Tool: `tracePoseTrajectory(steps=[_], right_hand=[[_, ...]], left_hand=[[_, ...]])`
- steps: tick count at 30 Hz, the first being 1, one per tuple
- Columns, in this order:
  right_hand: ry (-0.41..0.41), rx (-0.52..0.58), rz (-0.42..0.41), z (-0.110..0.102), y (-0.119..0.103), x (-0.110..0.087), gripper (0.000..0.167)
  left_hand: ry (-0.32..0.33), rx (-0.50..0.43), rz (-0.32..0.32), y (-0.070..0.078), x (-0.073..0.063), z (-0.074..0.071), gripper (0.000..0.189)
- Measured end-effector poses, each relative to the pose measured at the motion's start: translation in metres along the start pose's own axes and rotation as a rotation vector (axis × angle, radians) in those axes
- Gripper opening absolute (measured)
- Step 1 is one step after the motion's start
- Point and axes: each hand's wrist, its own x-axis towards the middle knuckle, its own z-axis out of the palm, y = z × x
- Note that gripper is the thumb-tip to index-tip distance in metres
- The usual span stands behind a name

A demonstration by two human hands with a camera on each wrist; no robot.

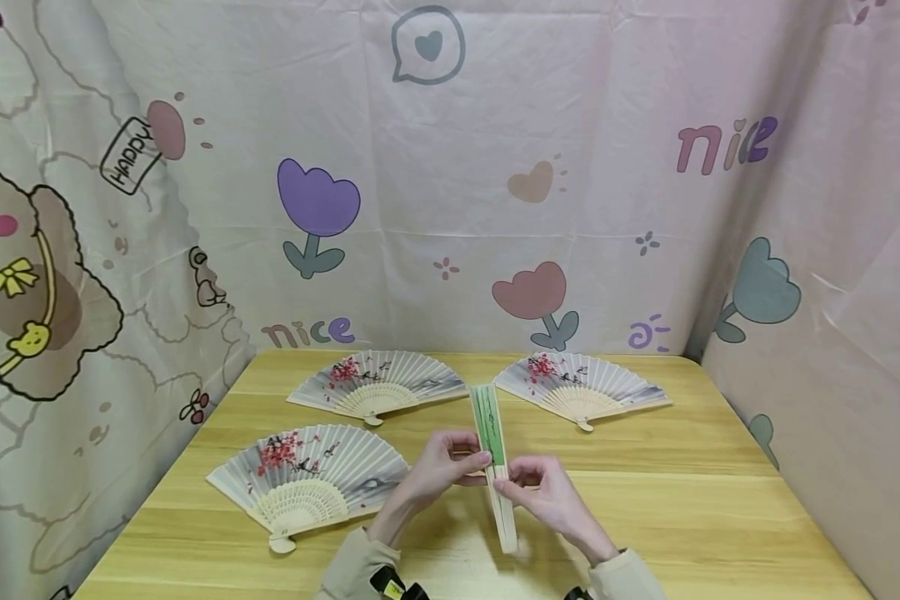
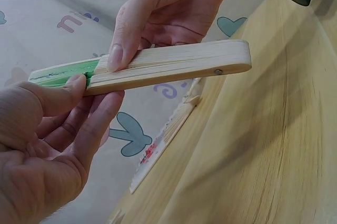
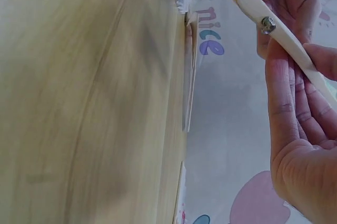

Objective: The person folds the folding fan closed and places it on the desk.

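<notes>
Both hands hold a folded hand fan (image 1: 497, 483) with pale wooden ribs and green paper, tilted above the front of the table. My left hand (image 1: 442, 468) pinches its left edge beside the lower end of the green part. Slightly lower, the thumb and fingers of my right hand (image 1: 547, 493) grip the right edge. In the left wrist view the fan (image 2: 174, 65) shows a small metal rivet near its rounded end, and the ribs are slightly parted. The right wrist view shows the rivet (image 3: 268, 24) close up on the edge of the fan.
Three spread fans with red blossoms and birds lie on the wooden table (image 1: 682, 508): one at the front left (image 1: 307, 471), one at the back left (image 1: 378, 383), one at the back right (image 1: 581, 387). Patterned cloth (image 1: 450, 208) hangs behind and at both sides.
</notes>
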Motion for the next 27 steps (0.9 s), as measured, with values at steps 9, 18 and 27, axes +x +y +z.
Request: tracePoseTrajectory(steps=[9,18,27], right_hand=[[0.073,0.011,0.075,0.0034,-0.0007,0.0009,0.017],[0.121,-0.006,0.127,0.0017,0.0009,0.001,0.021],[0.173,-0.059,0.101,0.004,0.002,0.0023,0.017]], left_hand=[[0.018,0.017,0.011,0.0029,-0.0005,0.0015,0.033],[0.046,0.025,0.019,0.0024,-0.001,0.0035,0.032],[0.077,0.108,0.073,-0.0013,0.0013,0.0054,0.034]])
